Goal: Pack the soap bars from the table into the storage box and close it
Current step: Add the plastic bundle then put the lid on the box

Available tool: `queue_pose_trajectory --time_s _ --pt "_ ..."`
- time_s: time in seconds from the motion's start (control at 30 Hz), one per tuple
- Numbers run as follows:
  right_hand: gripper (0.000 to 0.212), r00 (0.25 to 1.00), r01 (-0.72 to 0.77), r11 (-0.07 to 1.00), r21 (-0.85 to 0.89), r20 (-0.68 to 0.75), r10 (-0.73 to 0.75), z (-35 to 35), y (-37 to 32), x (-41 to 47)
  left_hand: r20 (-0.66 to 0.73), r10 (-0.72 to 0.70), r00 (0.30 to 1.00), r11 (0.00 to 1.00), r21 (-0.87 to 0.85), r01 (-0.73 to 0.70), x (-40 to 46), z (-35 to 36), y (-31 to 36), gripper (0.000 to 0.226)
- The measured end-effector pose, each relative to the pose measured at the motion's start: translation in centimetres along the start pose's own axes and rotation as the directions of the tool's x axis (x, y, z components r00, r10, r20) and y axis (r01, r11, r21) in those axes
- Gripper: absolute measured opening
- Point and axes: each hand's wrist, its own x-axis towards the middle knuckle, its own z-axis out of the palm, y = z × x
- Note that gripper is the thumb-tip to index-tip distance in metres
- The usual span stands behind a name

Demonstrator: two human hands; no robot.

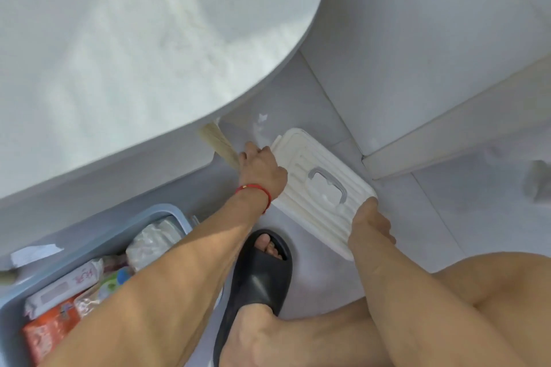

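The person was crouched over the floor, both arms reaching down to the white storage box (322,188), which sat on the pale floor (417,211) just beyond the rounded edge of the white table (119,53). The box lid (301,176) was on, ribbed, with a grey handle (328,185) lying flat in a recess midway between the two hands.

Left hand (262,170): laid on the far-left corner of the lid, a red cord bracelet (256,191) at the wrist. Fingers (252,150) curled downward over the lid's edge, close together; whether they gripped the rim or only pressed on it could not be told. Just past those fingertips stood a pale wooden table leg (219,143).

Right hand (368,226): at the near-right edge of the lid. Fingers (368,207) bunched together, tips pressing on the lid's corner; thumb hidden from view.

No soap bars visible; box contents hidden under the lid.

Nearer the person than the left fingers, a foot in a black slide sandal (256,283) rested on the floor. Left of the left forearm stood an open grey-blue bin (161,213) holding assorted packets, one orange-red (50,334), one white with red print (71,280).
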Motion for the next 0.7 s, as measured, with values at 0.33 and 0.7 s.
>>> queue_pose_trajectory --time_s 0.33,0.7 --pt "0.059 0.701 0.703 0.686 -0.186 0.339 -0.627 -2.8 -0.8 -11.8 -0.303 -0.256 0.918 0.929 -0.341 0.147 -20.4 -6.8 -10.4 0.041" --pt "0.032 0.106 0.989 -0.004 -0.15 0.716 -0.69 2.7 8.7 -26.1 -0.246 -0.7 0.671 0.69 -0.476 0.545 -28.3 -9.1 -28.1 0.027"
